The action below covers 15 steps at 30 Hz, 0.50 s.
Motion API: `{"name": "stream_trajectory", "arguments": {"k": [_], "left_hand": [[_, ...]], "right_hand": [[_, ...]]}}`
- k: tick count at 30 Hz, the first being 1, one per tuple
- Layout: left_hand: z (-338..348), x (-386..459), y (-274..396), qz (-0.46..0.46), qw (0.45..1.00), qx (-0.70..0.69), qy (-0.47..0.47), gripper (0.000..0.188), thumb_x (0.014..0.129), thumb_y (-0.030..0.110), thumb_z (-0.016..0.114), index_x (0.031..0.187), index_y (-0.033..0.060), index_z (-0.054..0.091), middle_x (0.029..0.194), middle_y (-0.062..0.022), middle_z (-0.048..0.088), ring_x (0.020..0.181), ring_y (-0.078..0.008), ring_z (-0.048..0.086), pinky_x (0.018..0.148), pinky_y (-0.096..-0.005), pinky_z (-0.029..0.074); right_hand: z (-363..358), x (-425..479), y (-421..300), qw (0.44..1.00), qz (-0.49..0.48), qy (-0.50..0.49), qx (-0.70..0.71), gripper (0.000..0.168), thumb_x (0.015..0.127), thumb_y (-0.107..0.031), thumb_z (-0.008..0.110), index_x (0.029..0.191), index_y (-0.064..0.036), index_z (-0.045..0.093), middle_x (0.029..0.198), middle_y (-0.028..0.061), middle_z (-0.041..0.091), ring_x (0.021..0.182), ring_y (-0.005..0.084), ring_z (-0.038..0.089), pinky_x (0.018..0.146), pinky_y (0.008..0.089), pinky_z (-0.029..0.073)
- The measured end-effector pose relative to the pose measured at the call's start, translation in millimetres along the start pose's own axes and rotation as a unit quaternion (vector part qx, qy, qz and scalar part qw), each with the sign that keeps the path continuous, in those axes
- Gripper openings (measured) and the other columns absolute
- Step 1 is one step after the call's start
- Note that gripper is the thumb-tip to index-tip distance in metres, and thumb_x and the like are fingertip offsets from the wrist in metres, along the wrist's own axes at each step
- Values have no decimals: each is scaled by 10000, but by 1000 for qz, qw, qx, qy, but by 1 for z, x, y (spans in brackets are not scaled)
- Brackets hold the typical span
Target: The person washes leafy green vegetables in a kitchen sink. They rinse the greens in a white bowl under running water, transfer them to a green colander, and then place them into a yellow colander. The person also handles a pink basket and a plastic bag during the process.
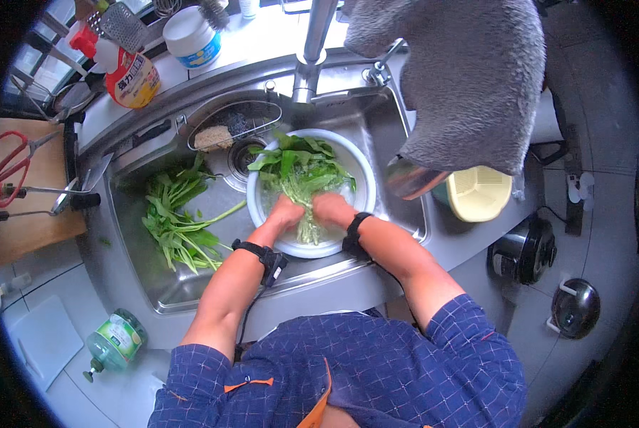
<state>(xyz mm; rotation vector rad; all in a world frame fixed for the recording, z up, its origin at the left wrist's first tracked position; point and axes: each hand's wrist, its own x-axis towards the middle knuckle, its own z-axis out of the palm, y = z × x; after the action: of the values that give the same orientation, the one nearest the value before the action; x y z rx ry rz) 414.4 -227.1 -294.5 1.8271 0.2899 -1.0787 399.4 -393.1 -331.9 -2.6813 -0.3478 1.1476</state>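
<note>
A white round basin (370,176) with water stands in the stainless steel sink (375,134). In it lies a bunch of leafy greens (308,166), leaves towards the faucet and pale stems towards me. My left hand (287,212) holds the stems from the left side, its fingers partly under water. On the right side of the same stems is my right hand (332,209), its fingers hidden by water and stems; its grip cannot be made out. More leafy greens (177,214) lie loose on the sink floor, left of the basin.
A steel faucet (307,75) rises behind the basin. A wire rack (282,115) with scrubbers hangs by the drain (244,160). A grey towel (464,91) hangs at the right, above a cream plastic basket (480,195). Red-handled scissors (17,160) and ladles are at the left.
</note>
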Motion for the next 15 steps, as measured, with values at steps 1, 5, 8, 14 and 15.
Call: {"name": "stream_trajectory", "arguments": {"k": [1, 5, 8, 14, 15], "left_hand": [[-2, 12, -23, -4, 999, -12, 33, 356, 871, 209, 661, 1188, 46, 646, 1034, -124, 702, 862, -239, 664, 700, -385, 550], [-17, 13, -19, -41, 977, -208, -10, 261, 929, 145, 598, 1189, 117, 596, 986, -64, 679, 789, -170, 649, 591, -362, 534], [-22, 7, -13, -46, 953, -300, 5, 225, 977, 154, 557, 1201, 132, 559, 1040, -60, 662, 785, -188, 654, 595, -351, 554], [-11, 18, -15, -2, 984, -156, 89, 248, 980, 235, 579, 1136, 48, 629, 809, -61, 670, 683, -157, 635, 575, -322, 513], [-11, 17, -15, 8, 985, -149, 92, 255, 977, 249, 583, 1107, 37, 642, 779, -58, 665, 665, -154, 627, 570, -322, 503]], "right_hand": [[-17, -1, 8, 999, -12, 38, 24, 275, 791, -285, 632, 851, -38, 737, 968, 225, 713, 915, 359, 703, 762, 471, 556], [-42, 3, 21, 919, 176, -33, 352, 345, 864, -350, 680, 935, -13, 705, 878, 180, 712, 735, 231, 704, 629, 344, 561], [-52, -31, 24, 848, 69, -93, 517, 371, 888, -288, 673, 1160, -37, 644, 902, 77, 709, 742, 178, 681, 624, 290, 549], [-23, -34, 25, 985, -27, -92, 146, 353, 822, -281, 647, 1050, -20, 711, 930, 258, 706, 890, 349, 697, 801, 450, 544], [-15, -26, 30, 989, -2, -62, 134, 345, 821, -265, 630, 1045, -15, 711, 924, 265, 704, 889, 353, 696, 799, 447, 545]]}}
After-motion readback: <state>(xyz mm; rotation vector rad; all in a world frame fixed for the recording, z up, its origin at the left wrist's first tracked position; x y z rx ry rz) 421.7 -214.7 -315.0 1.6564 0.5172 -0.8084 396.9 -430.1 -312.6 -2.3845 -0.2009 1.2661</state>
